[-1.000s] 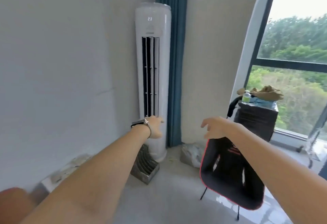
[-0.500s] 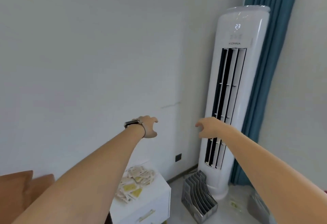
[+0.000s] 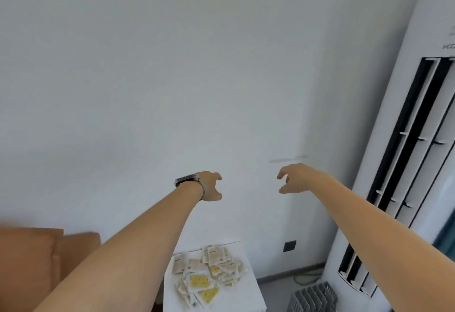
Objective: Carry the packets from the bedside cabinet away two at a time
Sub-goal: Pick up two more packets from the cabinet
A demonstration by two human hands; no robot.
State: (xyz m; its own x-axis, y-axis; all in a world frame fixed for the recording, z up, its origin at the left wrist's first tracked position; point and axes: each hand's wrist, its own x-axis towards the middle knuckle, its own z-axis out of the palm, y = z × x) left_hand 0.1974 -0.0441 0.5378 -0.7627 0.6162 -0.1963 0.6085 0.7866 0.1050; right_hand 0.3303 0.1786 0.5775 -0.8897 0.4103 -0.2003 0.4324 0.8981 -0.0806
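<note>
Packets (image 3: 209,274) have swung into our view, heaped on the bedside cabinet (image 3: 253,294) below; left hand (image 3: 210,186) and right hand (image 3: 294,178), apparently empty and loosely spread, haven't reached them.

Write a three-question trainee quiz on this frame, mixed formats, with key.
1. True or false: the left hand already holds a packet.
2. Where does the pile of packets lie? A) on the white bedside cabinet B) on the floor C) on the brown cushion
3. Fill in: the watch sits on the ___ wrist.

Key: 1 false, both hands are bare, the right hand too, fingers loosely curled in the air above the cabinet; 2 A; 3 left.
</note>
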